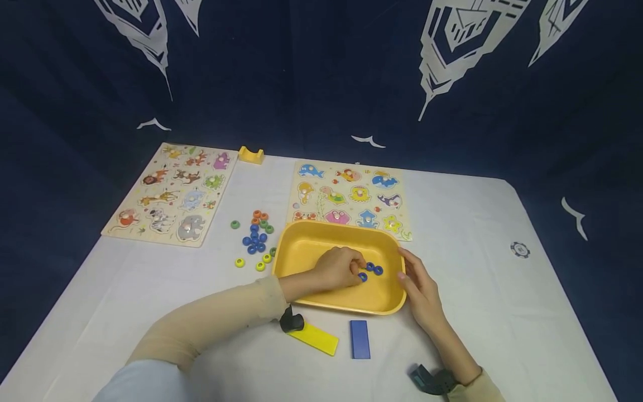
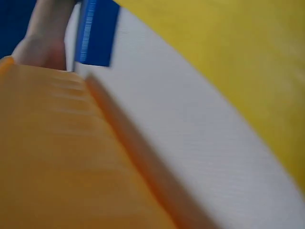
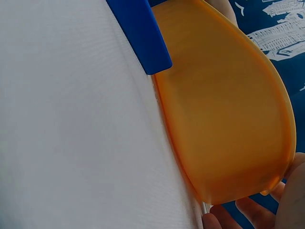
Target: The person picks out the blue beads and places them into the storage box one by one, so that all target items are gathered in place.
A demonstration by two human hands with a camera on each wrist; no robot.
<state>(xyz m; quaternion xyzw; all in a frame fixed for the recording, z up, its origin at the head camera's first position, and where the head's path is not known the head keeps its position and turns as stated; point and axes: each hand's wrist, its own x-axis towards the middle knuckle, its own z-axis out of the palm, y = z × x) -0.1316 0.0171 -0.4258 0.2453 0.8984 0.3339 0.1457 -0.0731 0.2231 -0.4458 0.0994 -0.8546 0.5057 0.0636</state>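
A yellow plastic tray (image 1: pixel 331 304) sits mid-table. Over its inside reaches the left hand (image 1: pixel 341 269), fingers bent and thumb set apart from the index finger. Several blue beads (image 1: pixel 378 271) lie at those fingertips; one bead (image 1: pixel 363 277) is right beside the thumb. At the tray's right end the right hand (image 1: pixel 424 290) grips the rim. In the right wrist view, fingers (image 3: pixel 255 212) of that hand show against the tray's outer wall (image 3: pixel 224 119). The left wrist view shows mostly tray wall (image 2: pixel 62 152), with the left fingers out of sight.
Loose blue (image 1: pixel 254 241), orange (image 1: pixel 257 214), green (image 1: pixel 235 224) and yellow beads (image 1: pixel 240 262) lie left of the tray. Two animal puzzle boards (image 1: pixel 176 195) (image 1: pixel 346 195) lie behind. A yellow block (image 1: pixel 316 339) and a blue block (image 1: pixel 359 339) lie in front. A small yellow stand (image 1: pixel 251 156) is at the back.
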